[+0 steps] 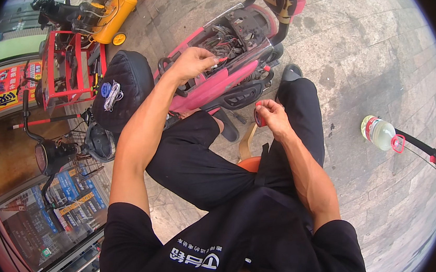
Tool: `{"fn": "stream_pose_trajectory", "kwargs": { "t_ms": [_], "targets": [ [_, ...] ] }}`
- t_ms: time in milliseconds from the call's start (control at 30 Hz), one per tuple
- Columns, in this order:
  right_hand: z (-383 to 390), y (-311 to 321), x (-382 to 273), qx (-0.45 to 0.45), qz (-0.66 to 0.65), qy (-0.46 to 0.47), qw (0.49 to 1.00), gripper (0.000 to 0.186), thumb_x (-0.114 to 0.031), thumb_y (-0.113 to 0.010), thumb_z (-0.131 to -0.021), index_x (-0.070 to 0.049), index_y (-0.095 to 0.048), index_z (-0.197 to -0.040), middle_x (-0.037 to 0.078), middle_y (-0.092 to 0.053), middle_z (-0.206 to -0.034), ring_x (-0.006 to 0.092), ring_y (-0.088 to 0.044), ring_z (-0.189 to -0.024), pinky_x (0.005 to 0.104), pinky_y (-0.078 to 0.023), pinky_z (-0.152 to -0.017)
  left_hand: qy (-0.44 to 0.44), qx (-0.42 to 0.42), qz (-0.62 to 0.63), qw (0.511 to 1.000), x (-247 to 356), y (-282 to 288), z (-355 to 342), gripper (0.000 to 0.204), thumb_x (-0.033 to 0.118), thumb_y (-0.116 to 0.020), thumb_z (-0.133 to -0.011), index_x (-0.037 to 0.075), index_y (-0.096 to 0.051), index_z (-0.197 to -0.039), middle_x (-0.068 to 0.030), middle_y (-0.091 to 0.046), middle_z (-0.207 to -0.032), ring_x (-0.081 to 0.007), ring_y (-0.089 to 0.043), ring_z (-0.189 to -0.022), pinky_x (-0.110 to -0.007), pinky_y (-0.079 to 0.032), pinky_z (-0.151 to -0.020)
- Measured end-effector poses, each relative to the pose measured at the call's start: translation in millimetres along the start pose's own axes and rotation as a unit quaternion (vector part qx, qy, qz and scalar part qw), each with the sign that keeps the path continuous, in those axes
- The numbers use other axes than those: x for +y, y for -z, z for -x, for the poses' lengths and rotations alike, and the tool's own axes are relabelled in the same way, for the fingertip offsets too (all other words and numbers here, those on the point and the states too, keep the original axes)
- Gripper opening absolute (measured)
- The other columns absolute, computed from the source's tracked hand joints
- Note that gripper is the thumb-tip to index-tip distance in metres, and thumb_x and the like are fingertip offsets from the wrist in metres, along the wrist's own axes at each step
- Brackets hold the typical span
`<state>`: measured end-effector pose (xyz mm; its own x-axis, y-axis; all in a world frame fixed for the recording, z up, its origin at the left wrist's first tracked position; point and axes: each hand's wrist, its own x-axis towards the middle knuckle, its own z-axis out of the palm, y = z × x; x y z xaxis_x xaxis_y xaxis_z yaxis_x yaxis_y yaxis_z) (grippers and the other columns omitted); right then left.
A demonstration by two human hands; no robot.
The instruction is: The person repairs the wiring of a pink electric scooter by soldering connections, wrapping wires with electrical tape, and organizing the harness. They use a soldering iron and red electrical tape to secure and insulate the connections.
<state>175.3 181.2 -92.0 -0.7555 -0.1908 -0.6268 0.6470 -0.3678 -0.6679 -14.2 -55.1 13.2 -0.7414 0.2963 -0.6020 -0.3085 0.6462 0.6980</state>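
My left hand [190, 65] is raised over the side of a pink electric scooter [196, 93]. Its thumb and fingers pinch a small red strip [222, 60], whose kind I cannot make out. Beyond those fingertips, a tangle of wires [222, 43] fills the scooter's uncovered body. Above my right thigh, my right hand [274, 119] closes round a small red roll of tape [259, 119], partly hidden by the fingers. The two hands are apart.
A black quilted seat [128, 83] at left carries a blue-and-white bundle [110, 95]. Behind it stand a red tool cart [59, 71] and a yellow air compressor [115, 18]. On the paving at right is a bottle of pale liquid [381, 133]. An orange stool [250, 164] shows beneath me.
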Motion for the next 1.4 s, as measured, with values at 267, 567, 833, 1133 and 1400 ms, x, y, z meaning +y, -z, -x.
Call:
{"fn": "stream_pose_trajectory", "kwargs": {
  "t_ms": [267, 567, 833, 1133, 1400],
  "targets": [
    [-1, -1, -1, 0.004, 0.008, -0.002, 1.0, 0.013, -0.014, -0.062, -0.094, -0.004, -0.062, -0.102, 0.001, -0.063, -0.079, 0.0075, -0.056, -0.063, 0.0238, -0.046, -0.055, -0.04, 0.038, -0.099, 0.994, 2, -1, 4, 0.027, 0.021, -0.065, -0.088, -0.003, -0.069, -0.1, -0.0077, -0.067, -0.083, -0.0153, -0.06, -0.075, -0.032, -0.048, -0.068],
    [-1, 2, 0, 0.014, 0.017, -0.006, 1.0, 0.013, -0.017, -0.06, -0.097, -0.004, -0.062, -0.101, 0.0, -0.062, -0.078, 0.0075, -0.056, -0.062, 0.024, -0.046, -0.056, -0.054, -0.002, -0.052, 0.997, 5, -1, 6, 0.024, 0.023, -0.056, -0.097, 0.001, -0.066, -0.102, -0.0006, -0.062, -0.081, -0.009, -0.055, -0.075, -0.027, -0.047, -0.07],
    [-1, 4, 3, 0.014, 0.002, -0.002, 1.0, 0.014, -0.017, -0.06, -0.097, -0.005, -0.062, -0.102, 0.0, -0.062, -0.078, 0.007, -0.056, -0.063, 0.0235, -0.046, -0.056, -0.034, -0.05, 0.033, 0.998, 1, 2, 4, 0.026, 0.019, -0.054, -0.097, 0.001, -0.066, -0.11, -0.0021, -0.065, -0.089, -0.0111, -0.059, -0.082, -0.027, -0.049, -0.078],
    [-1, 2, 9, 0.017, 0.004, -0.006, 1.0, 0.016, -0.019, -0.061, -0.096, -0.005, -0.062, -0.104, 0.0, -0.063, -0.08, 0.0071, -0.056, -0.065, 0.0239, -0.046, -0.058, -0.043, -0.039, -0.009, 0.998, 11, -4, 11, 0.023, 0.011, -0.064, -0.087, -0.003, -0.067, -0.106, -0.0047, -0.067, -0.092, -0.0116, -0.061, -0.084, -0.027, -0.049, -0.078],
    [-4, 4, 11, 0.012, 0.007, -0.001, 1.0, 0.017, -0.02, -0.062, -0.096, -0.006, -0.062, -0.105, 0.0, -0.063, -0.081, 0.0071, -0.056, -0.067, 0.0236, -0.046, -0.061, -0.06, 0.006, -0.104, 0.993, 21, -8, 13, 0.022, 0.013, -0.067, -0.082, -0.001, -0.07, -0.098, -0.0077, -0.069, -0.083, -0.0132, -0.062, -0.077, -0.029, -0.05, -0.072]
  ]
}}
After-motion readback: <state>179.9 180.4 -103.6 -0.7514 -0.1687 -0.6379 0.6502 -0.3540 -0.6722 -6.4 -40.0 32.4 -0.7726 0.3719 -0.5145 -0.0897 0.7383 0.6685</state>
